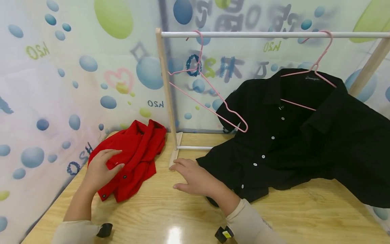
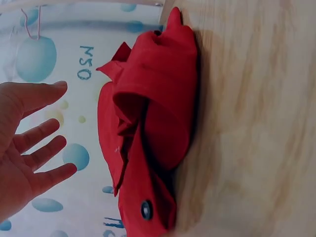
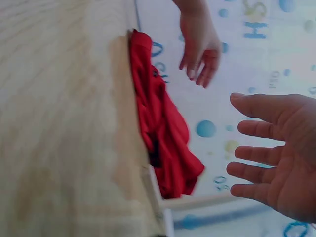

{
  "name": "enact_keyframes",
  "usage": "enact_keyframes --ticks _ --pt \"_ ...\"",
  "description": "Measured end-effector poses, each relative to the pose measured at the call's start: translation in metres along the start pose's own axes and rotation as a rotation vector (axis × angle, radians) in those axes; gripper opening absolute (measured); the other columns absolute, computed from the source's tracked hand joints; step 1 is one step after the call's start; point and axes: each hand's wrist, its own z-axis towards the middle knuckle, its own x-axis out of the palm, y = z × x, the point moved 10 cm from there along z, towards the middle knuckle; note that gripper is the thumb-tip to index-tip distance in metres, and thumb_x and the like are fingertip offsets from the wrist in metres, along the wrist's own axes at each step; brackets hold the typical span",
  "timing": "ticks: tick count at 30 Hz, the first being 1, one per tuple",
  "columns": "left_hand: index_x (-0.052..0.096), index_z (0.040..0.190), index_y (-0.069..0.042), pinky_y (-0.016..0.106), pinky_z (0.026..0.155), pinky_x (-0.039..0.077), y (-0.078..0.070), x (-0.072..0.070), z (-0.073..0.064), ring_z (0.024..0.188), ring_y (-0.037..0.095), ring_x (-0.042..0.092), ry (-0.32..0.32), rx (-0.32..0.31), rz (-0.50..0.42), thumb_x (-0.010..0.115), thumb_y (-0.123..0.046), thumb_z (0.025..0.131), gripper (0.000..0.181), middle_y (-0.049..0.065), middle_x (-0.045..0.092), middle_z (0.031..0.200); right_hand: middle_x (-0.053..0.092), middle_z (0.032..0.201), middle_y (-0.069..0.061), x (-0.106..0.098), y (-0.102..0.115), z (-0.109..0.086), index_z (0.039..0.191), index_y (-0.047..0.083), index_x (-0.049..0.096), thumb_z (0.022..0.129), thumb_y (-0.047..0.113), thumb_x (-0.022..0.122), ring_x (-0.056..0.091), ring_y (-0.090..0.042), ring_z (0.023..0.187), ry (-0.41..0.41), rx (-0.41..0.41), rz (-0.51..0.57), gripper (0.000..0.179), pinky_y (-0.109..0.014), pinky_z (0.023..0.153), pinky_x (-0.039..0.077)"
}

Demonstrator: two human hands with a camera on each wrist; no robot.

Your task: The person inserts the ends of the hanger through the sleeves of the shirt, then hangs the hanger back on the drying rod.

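- Two light sleeves show at the bottom edge of the head view, each with a small dark device at the wrist.
- Left hand [image 1: 102, 167] is over the red shirt [image 1: 134, 156] with fingers straight and spread; the left wrist view shows the palm open and apart from the cloth, so it holds nothing.
- Right hand [image 1: 195, 178] is flat and low over the wooden table [image 1: 170, 217], fingers stretched toward the left, also holding nothing. If it touches the wood, I cannot tell.
- Red shirt lies crumpled on the left part of the table, just beside the foot of the wooden rack [image 1: 166, 91].
- Black shirt [image 1: 304, 135] hangs on a pink hanger [image 1: 317, 64] from the white rail [image 1: 268, 34]; its lower part is spread on the table, next to the right hand.
- Second pink hanger [image 1: 210, 91] hangs empty on the same rail, near the left post.
- Behind all stands a wall with blue and green bubbles [image 1: 88, 63].
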Motion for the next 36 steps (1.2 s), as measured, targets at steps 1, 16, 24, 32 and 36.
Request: enact_keyframes --ticks 1,16,24,32,36 --pt "0.061 0.122 0.003 0.065 0.089 0.041 0.003 0.000 -0.001 0.112 0.045 0.048 0.004 -0.006 0.000 0.076 -0.002 0.079 0.046 0.026 0.054 0.120 0.043 0.146 -0.012 0.005 0.002 0.004 0.137 0.009 0.052 0.092 0.027 0.069 0.042 -0.027 0.133 0.011 -0.008 0.012 0.052 -0.035 0.107 0.038" --pt "0.052 0.136 0.001 0.072 0.092 0.035 0.044 0.039 -0.007 0.124 0.060 0.031 0.327 -0.141 0.062 0.087 -0.033 0.071 0.081 0.038 0.035 0.137 0.028 0.157 -0.010 0.080 0.014 0.086 0.151 0.017 0.037 0.095 0.026 0.065 0.036 -0.026 0.139 0.105 0.019 0.023 0.063 -0.031 0.108 0.036" --pt "0.054 0.132 0.004 0.064 0.089 0.044 0.053 0.065 -0.010 0.116 0.054 0.044 0.461 -0.162 0.110 0.089 -0.037 0.066 0.086 0.037 0.044 0.130 0.022 0.160 -0.004 0.106 0.024 0.117 0.152 0.022 0.035 0.096 0.025 0.062 0.031 -0.022 0.142 0.152 0.036 -0.158 0.062 -0.028 0.112 0.028" --pt "0.058 0.126 0.002 0.064 0.090 0.043 0.046 0.073 -0.005 0.111 0.052 0.050 0.546 -0.163 0.171 0.090 -0.039 0.063 0.081 0.033 0.053 0.123 0.038 0.152 0.002 0.125 0.022 0.126 0.146 0.027 0.047 0.098 0.017 0.056 0.036 -0.014 0.138 0.271 0.078 -0.239 0.050 -0.025 0.111 0.029" --pt "0.058 0.126 0.001 0.064 0.088 0.044 0.042 0.073 -0.008 0.107 0.053 0.051 0.564 -0.173 0.173 0.090 -0.041 0.063 0.082 0.033 0.052 0.123 0.048 0.144 0.006 0.128 0.020 0.122 0.139 0.029 0.055 0.099 0.011 0.053 0.044 -0.013 0.131 0.293 0.102 -0.250 0.044 -0.023 0.106 0.034"
